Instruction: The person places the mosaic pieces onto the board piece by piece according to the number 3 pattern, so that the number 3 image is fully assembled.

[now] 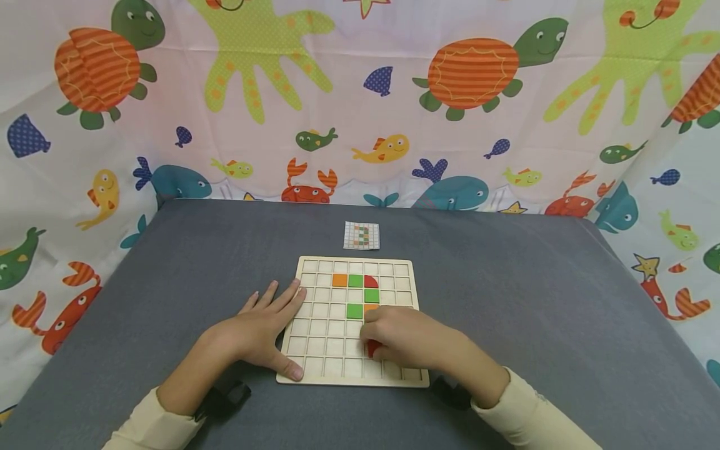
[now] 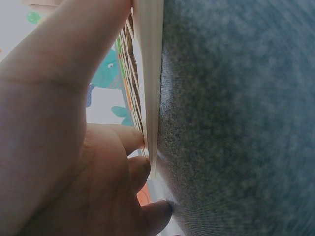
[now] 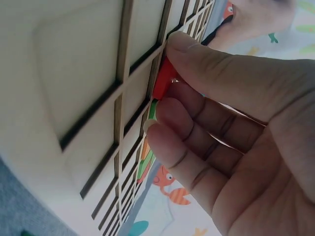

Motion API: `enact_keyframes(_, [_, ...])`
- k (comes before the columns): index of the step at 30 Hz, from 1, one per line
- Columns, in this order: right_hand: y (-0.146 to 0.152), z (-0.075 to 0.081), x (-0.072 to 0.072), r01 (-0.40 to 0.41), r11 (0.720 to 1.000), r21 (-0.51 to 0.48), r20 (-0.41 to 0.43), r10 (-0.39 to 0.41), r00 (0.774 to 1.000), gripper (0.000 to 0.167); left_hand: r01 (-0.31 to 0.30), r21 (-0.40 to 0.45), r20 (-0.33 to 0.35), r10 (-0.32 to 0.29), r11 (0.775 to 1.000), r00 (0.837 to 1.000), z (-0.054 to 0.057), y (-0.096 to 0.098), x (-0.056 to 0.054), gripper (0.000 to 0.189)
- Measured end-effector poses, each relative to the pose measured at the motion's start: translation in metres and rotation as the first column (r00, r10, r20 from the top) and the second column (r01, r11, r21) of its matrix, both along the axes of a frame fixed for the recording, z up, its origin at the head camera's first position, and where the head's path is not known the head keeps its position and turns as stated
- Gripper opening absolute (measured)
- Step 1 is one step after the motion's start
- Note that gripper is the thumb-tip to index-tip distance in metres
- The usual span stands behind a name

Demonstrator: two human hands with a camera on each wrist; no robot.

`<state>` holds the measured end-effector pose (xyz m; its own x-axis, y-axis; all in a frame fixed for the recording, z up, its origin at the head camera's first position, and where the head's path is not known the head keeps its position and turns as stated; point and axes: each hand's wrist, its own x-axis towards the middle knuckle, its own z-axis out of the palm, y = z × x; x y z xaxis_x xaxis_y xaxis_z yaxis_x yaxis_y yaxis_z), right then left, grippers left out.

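A wooden grid board [image 1: 349,380] lies on the grey table. My left hand [image 1: 255,334] rests at its left side, fingers spread, thumb on the lower left corner. In the right wrist view, my right hand [image 3: 221,128] pinches a red tile [image 3: 164,81] between thumb and fingers, at a cell of the grid. Farther up the board sit an orange tile [image 1: 340,280], a green tile [image 1: 355,280] and a red tile with a rounded corner [image 1: 370,281]. Below are more green tiles [image 1: 354,310] and an orange one [image 1: 371,307], partly hidden by my right hand.
A small card [image 1: 362,235] printed with a coloured grid pattern lies just beyond the board. Grey cloth [image 1: 506,281] covers the table. A curtain [image 1: 360,112] with sea animals hangs behind it and at both sides.
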<state>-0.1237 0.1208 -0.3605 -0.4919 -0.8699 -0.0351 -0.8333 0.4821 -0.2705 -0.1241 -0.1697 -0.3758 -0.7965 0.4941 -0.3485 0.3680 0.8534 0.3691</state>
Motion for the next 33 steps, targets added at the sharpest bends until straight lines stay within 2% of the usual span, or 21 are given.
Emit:
enact_keyframes(6, [-0.003,-0.001,0.000,0.019,1.000,-0.008,0.023,-0.019,1.000,0.019,0.004,0.007,-0.002,-0.004,1.000,1.000,0.002,0.000,0.001,0.140])
enact_keyframes(10, [-0.004,-0.001,0.001,0.005,1.000,-0.030,0.027,-0.004,1.000,0.020,0.002,-0.004,-0.006,-0.002,1.000,1.000,0.001,0.000,0.000,0.140])
enact_keyframes(21, [-0.005,-0.002,0.003,-0.004,0.999,-0.045,-0.057,0.001,0.998,0.019,0.008,0.000,-0.015,-0.008,1.000,1.000,0.000,-0.001,-0.001,0.140])
enact_keyframes(23, [-0.005,-0.003,0.005,-0.007,0.999,-0.031,-0.096,0.004,0.995,0.017,0.006,0.000,-0.013,-0.006,1.000,1.000,0.000,-0.001,0.000,0.140])
enact_keyframes(25, [-0.006,-0.003,0.010,-0.021,1.000,-0.016,-0.170,0.018,0.985,0.015,0.003,0.001,-0.008,-0.003,1.000,1.000,0.000,0.000,0.000,0.140])
enact_keyframes(29, [-0.006,-0.005,0.024,-0.054,0.998,0.029,-0.358,0.061,0.932,0.016,0.002,0.005,0.002,-0.002,1.000,1.000,0.001,0.001,0.000,0.140])
enact_keyframes(31, [-0.005,-0.004,0.032,-0.071,0.997,0.030,-0.389,0.077,0.918,0.016,0.002,0.001,0.004,-0.002,1.000,1.000,0.001,0.001,0.000,0.140])
enact_keyframes(33, [-0.002,-0.002,0.038,-0.086,0.996,0.019,-0.356,0.088,0.930,0.013,0.002,0.008,0.004,-0.002,1.000,1.000,0.001,0.001,0.000,0.140])
